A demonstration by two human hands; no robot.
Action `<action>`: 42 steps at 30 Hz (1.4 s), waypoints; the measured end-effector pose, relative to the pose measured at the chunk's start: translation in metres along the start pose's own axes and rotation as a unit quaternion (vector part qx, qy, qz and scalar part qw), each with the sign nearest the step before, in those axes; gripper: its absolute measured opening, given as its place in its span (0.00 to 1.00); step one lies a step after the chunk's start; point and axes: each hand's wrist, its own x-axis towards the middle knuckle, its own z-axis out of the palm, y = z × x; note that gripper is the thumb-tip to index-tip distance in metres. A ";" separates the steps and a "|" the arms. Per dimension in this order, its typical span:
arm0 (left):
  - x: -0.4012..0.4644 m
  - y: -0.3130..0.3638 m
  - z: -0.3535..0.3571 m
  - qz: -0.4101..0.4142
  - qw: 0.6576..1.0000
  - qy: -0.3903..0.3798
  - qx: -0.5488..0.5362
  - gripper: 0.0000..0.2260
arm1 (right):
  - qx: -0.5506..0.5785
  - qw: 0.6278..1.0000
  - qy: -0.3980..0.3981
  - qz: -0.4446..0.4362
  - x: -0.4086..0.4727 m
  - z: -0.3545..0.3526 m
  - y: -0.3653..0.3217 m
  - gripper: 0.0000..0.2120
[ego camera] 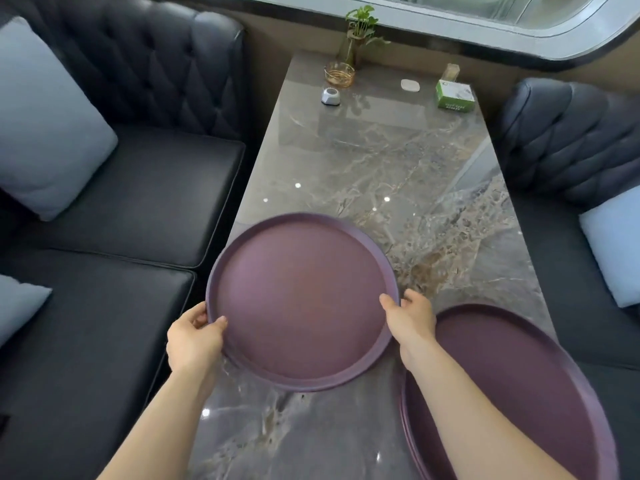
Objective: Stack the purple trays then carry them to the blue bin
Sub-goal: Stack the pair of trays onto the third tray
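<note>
A round purple tray (301, 299) is over the near left part of the marble table (398, 161), its left rim hanging past the table edge. My left hand (195, 337) grips its left rim and my right hand (410, 317) grips its right rim, thumbs on top. A stack of purple trays (540, 382) lies at the near right of the table, partly under my right forearm and cut off by the frame's bottom edge. No blue bin is in view.
Dark leather sofas flank the table, with pale cushions (45, 126) on the left and right (613, 247). At the table's far end stand a plant in a vase (360, 32), a glass ashtray (339, 74), a small white device (330, 96) and a green box (455, 95).
</note>
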 end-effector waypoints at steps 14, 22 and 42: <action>-0.150 0.006 0.112 0.122 0.983 -0.137 0.019 0.20 | -0.056 0.970 0.231 -0.045 -0.003 -0.234 0.086 0.04; -0.231 -0.051 0.169 0.163 0.959 -0.114 0.202 0.19 | -0.150 0.956 0.251 0.014 0.004 -0.311 0.182 0.01; -0.235 -0.067 0.197 0.206 0.916 -0.009 0.343 0.10 | -0.175 0.961 0.214 0.016 0.030 -0.315 0.187 0.13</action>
